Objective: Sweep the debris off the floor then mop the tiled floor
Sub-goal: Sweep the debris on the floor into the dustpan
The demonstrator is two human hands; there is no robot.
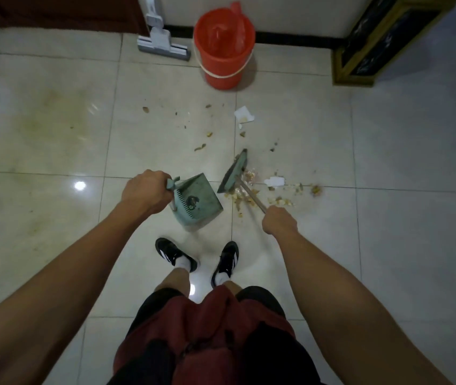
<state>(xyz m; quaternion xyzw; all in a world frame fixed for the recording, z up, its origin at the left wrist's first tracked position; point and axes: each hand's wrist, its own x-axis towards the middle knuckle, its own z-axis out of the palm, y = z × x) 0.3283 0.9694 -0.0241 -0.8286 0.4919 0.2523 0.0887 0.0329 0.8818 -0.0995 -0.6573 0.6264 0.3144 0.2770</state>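
Nearest the camera, dark red and black shorts (215, 337), then two black shoes with white stripes (175, 254) planted on pale glossy floor tiles (402, 218).

Just ahead of the shoes, left hand (145, 191) curled tight round the upright handle (173, 200) of a green dustpan (197, 202), fingers wrapped fully about it. Dustpan sitting on the floor, mouth turned to the right, comb teeth along its inner edge, a dark scrap lying inside.

To the right, right hand (279, 219) clenched round the thin handle of a green broom (233, 173), handle running up and left from the fist. Broom head down on the floor just beside the dustpan's right edge, angled, a narrow gap between the two.

Around and to the right of the broom head, a heap of yellowish debris (249, 190), with a white paper scrap (275, 181) among it and more crumbs trailing rightward along the grout line.

Farther out, scattered bits across the tiles, plus a second white paper piece (245, 114) near the tile joint. Yellowish stains (54, 126) smeared over the tiles at left.

Against the far wall, a red bucket (222, 48) with a pale hoop round its body, something red standing inside it. Just left of the bucket, a grey and white flat mop head (163, 45), handle rising out of view. At far right, a dark cabinet with gold trim (371, 48).
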